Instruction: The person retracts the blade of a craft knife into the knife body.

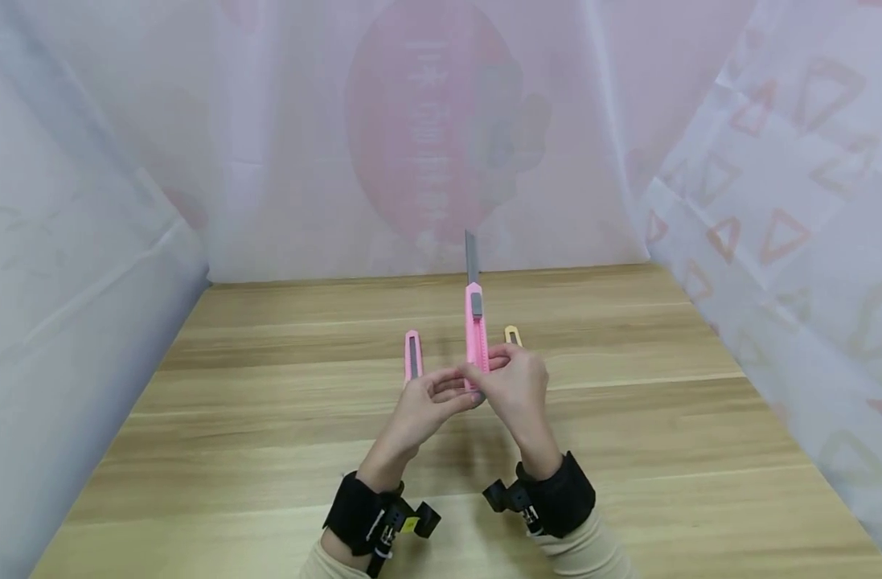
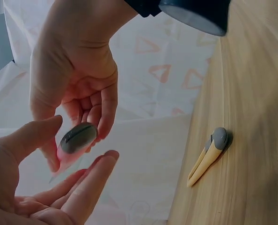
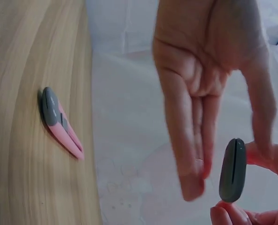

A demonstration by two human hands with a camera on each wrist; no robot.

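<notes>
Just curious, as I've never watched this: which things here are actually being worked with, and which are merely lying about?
In use:
pink knife with its blade out, held by the right hand
left hand, open at its base

Lying about:
second pink knife
yellow knife
wooden table

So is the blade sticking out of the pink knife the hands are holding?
Yes, a long grey blade pokes up from the top of the pink knife.

You are at a makeshift recording booth: a wooden tabletop (image 1: 281, 450) under your hands, with thin white printed sheets (image 1: 788, 201) hung ahead and on both sides.
</notes>
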